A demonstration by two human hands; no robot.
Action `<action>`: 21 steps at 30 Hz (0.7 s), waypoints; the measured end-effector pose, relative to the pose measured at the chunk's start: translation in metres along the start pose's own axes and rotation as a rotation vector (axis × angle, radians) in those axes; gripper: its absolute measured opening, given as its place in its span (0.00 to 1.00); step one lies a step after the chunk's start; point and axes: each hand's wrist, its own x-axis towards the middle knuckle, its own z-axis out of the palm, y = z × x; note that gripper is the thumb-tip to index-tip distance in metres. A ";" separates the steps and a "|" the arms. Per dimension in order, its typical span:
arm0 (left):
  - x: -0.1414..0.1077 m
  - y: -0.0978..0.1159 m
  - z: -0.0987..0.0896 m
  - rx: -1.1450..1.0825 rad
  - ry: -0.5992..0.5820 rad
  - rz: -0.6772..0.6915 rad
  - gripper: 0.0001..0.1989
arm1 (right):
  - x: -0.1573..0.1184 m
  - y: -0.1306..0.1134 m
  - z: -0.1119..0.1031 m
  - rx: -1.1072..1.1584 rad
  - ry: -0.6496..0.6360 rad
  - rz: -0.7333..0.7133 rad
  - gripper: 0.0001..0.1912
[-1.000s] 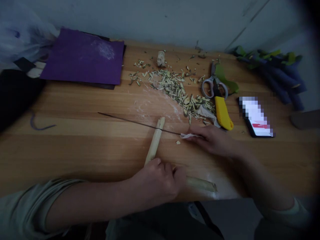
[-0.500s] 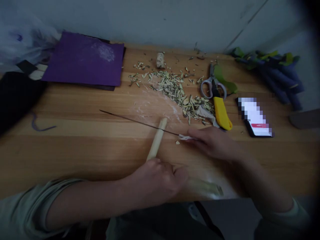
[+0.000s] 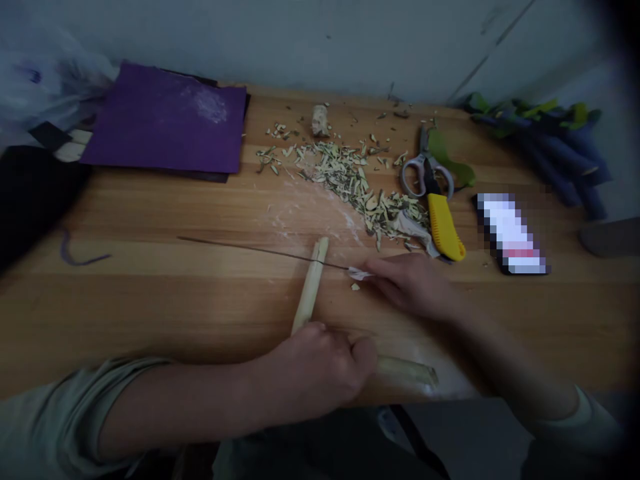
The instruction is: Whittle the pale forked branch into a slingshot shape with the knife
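Note:
My left hand is closed round a pale peeled stick, which points away from me across the wooden table. Another pale stick juts out to the right from beside that fist; whether the hand also grips it, I cannot tell. In my right hand is a long, thin, dark saw blade, pinched at its white-wrapped end. The blade lies crosswise over the stick near its far end, touching it, where a small notch shows. A small wood chip rests just below the wrapped end.
Wood shavings are heaped behind the stick, with a short wood stub beyond. To the right are scissors, a yellow-handled cutter, a phone and dark bundled sticks. Purple sheets lie back left.
My right hand has drawn slightly left, and the saw blade has slid leftward across the stick, its tip swinging a little nearer me. The stick's far end has shifted slightly left.

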 end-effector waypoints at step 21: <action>-0.001 0.006 0.000 0.018 -0.022 -0.001 0.01 | 0.000 -0.004 -0.005 0.095 -0.054 0.016 0.10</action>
